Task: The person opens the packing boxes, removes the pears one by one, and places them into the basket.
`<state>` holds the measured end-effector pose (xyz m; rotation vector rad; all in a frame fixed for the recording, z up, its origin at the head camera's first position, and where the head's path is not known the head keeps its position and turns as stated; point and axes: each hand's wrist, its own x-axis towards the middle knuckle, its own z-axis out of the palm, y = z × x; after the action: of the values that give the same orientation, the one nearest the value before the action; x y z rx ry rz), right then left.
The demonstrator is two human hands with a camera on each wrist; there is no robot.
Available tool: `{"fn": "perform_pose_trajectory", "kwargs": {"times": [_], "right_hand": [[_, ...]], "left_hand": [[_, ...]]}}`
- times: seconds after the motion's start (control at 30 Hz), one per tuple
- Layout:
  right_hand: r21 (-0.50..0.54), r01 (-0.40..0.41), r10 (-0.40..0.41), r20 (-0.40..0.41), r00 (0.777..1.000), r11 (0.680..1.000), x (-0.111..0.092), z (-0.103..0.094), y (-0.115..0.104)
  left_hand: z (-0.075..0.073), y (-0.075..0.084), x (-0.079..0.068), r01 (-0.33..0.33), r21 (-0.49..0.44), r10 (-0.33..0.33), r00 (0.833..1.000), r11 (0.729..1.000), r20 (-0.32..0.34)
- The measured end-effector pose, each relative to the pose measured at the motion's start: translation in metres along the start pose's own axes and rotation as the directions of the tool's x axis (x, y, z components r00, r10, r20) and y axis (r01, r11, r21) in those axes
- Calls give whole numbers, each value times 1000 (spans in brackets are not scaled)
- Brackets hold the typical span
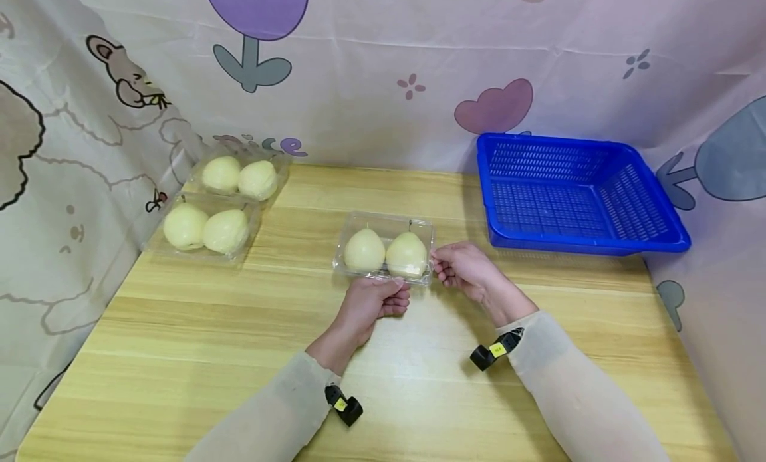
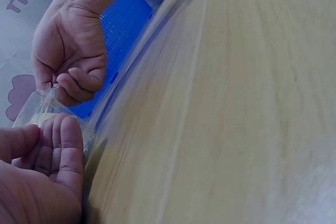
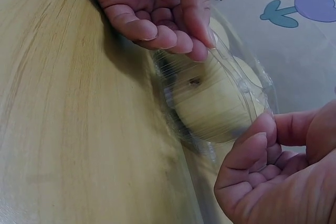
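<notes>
A clear plastic clamshell box [image 1: 385, 224] with two pale yellow pears [image 1: 364, 250] inside sits at the middle of the wooden table. My left hand [image 1: 372, 307] pinches its near edge between thumb and fingers. At the box's right side my right hand [image 1: 469, 269] pinches the rim with thumb and forefinger, the other fingers curled. In the right wrist view the rim of the plastic box [image 3: 239, 80] runs between both hands, and one pear [image 3: 212, 103] shows through the ribbed wall. The left wrist view shows both hands close together, with most of the box hidden behind the left fingers [image 2: 65, 145].
Two more clear boxes of pears stand at the back left, one box [image 1: 239, 176] behind the other box [image 1: 206, 229]. An empty blue plastic basket [image 1: 497, 236] stands at the back right. A patterned curtain [image 1: 371, 116] hangs behind the wooden table [image 1: 239, 355].
</notes>
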<state>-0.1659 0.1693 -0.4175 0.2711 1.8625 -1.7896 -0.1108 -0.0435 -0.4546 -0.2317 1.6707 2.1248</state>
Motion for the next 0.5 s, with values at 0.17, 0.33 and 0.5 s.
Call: {"fn": "perform_pose_trajectory", "kwargs": {"times": [0.17,0.33,0.5], "right_hand": [[-21,-1,1,-8,1000,1000,-1,2,-2],[-13,-15,15,-31,999,1000,-2,3,-4],[1,-26,26,-34,999,1000,-2,4,-6]], "left_hand": [[1,-1,1,-13,5,13,1000,1000,-6],[2,0,0,-21,8,21,1000,1000,-11],[3,0,-1,-30,14,30,999,999,-12]]}}
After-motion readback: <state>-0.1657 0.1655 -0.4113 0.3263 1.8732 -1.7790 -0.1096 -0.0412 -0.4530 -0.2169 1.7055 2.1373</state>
